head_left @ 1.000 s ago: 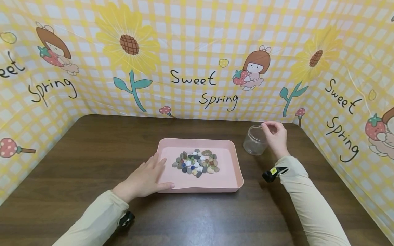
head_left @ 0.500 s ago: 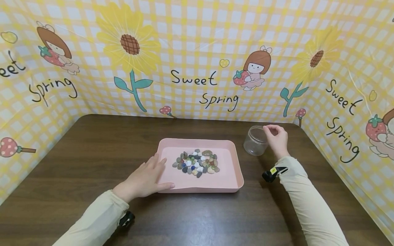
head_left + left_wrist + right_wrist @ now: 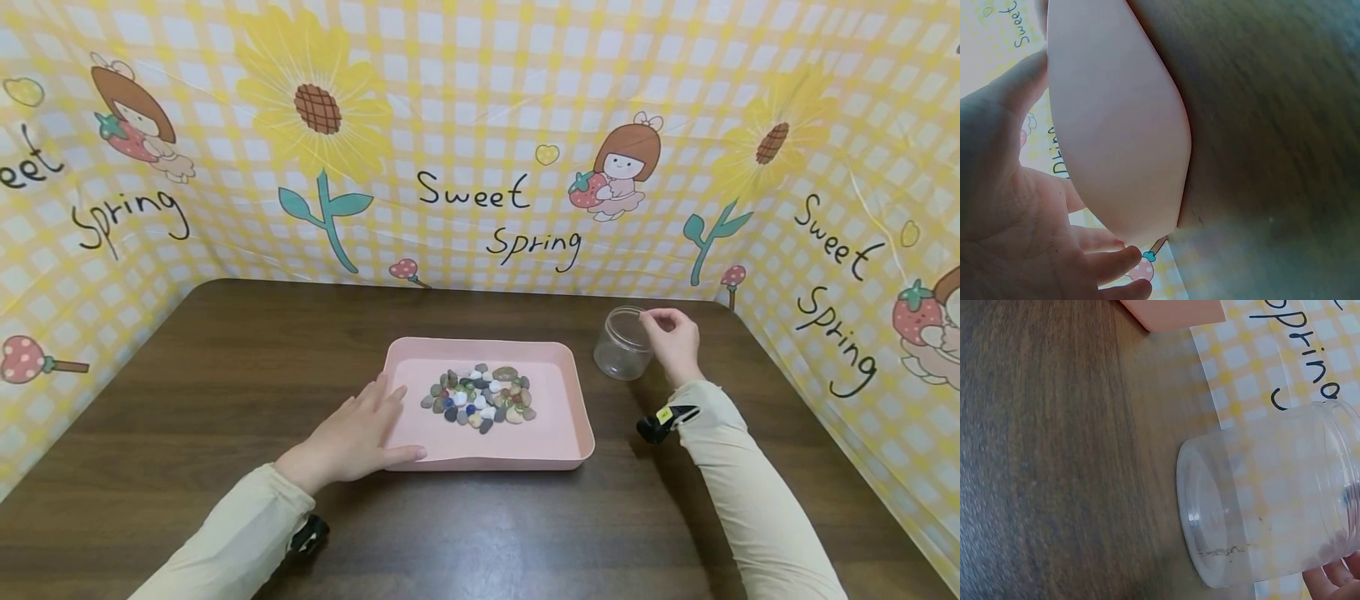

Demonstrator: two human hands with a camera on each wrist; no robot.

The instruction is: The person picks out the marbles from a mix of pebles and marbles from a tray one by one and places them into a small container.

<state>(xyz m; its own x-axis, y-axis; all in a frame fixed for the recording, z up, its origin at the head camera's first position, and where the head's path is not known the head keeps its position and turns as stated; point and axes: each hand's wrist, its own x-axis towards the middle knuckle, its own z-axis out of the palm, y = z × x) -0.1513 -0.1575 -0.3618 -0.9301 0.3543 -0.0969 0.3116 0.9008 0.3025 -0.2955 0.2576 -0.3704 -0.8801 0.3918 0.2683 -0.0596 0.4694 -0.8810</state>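
**Fingers of my right hand (image 3: 672, 343) pinch a clear round plastic-looking jar (image 3: 621, 357)**

It stands upright at nine o'clock from this hand. My left hand (image 3: 348, 437), fingers straight, touches the pink oblong plastic-looking tray (image 3: 450, 446), at eight o'clock from the jar.

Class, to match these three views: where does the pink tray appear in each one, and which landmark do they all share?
Head: the pink tray sits just below the picture's middle, with the left hand at its left end.
Left wrist: its wall looms large left of centre, running down from the top edge.
Right wrist: only a corner shows, at the top edge near the middle.
Shared landmark: the yellow-checked cloth.
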